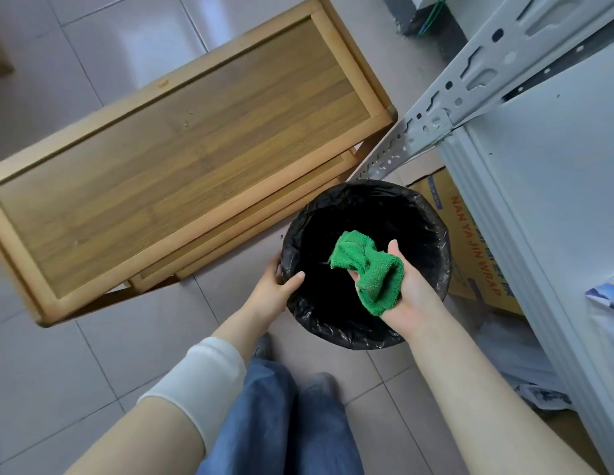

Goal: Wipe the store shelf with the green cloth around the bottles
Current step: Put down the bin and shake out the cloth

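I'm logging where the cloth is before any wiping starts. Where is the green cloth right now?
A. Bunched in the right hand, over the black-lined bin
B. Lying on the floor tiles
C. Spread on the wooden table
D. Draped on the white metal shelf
A: the green cloth sits bunched in the right hand above the open black-lined bin, whose rim the left hand holds.

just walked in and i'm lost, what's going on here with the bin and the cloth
A person stands over a round bin lined with a black plastic bag. Their left hand grips its rim, and their right hand holds a bunched fluffy green cloth above the opening. The white metal shelf is at their right and is not being wiped at this moment. No bottles are in view.
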Tool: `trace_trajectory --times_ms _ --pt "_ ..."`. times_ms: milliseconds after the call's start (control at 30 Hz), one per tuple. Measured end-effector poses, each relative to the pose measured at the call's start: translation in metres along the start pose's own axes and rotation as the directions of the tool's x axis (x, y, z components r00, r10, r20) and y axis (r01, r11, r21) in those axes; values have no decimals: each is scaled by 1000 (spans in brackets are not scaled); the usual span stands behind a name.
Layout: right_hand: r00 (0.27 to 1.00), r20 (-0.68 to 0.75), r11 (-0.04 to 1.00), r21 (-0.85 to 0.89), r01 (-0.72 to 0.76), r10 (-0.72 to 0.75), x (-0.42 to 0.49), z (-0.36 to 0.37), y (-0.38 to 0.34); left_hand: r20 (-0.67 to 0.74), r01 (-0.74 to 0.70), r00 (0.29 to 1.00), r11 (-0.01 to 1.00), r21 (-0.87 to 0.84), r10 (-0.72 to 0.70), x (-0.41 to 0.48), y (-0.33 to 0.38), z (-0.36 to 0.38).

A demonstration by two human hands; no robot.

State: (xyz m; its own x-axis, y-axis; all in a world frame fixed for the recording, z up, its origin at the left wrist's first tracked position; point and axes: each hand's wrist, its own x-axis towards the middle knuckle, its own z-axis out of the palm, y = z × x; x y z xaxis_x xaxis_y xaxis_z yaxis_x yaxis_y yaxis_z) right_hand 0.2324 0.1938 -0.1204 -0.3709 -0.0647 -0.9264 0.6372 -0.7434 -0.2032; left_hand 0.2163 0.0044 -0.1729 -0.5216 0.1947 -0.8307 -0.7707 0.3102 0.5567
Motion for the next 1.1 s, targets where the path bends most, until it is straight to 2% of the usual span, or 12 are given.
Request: trace_trajectory --times_ms 67,133,200,233,333,400,533,633,733,833,933,1100 --pt "999 39 1000 4 4 -4 -14 2 1 -45 46 998 999 -5 -47 -12 2 -2" --pt "998 60 999 31 10 -12 -32 5 0 -191 31 981 998 52 -21 -30 7 -6" --pt "997 63 998 47 35 -37 -53 9 0 -294 -139 942 986 87 159 -61 23 -5" --pt "997 59 998 43 55 -57 -65 12 -1 -313 -273 899 951 146 306 -80 34 -3" --pt "991 77 994 37 104 -107 -107 25 -1 -172 -600 677 672 435 716 -144 77 7" --pt "985 111 991 59 123 -129 -141 34 1 -31 -703 561 496 510 827 -187 102 21" --pt "956 229 983 69 173 -184 -223 54 5 54 -692 534 400 601 844 -263 145 47" --pt "916 285 959 84 271 -284 -290 63 6 -3 -677 542 439 591 840 -316 179 54" --pt "889 264 906 -102 410 -373 -351 71 8 14 -702 522 420 575 853 -368 222 51" --pt "868 196 790 -359 497 -456 -402 77 7 109 -741 502 361 566 858 -414 264 42" --pt "759 85 627 -508 590 -646 -450 84 2 196 -782 458 289 552 867 -455 300 38" --pt "446 -167 450 -600 662 -879 -511 107 12 324 -798 451 213 564 832 -512 342 39"
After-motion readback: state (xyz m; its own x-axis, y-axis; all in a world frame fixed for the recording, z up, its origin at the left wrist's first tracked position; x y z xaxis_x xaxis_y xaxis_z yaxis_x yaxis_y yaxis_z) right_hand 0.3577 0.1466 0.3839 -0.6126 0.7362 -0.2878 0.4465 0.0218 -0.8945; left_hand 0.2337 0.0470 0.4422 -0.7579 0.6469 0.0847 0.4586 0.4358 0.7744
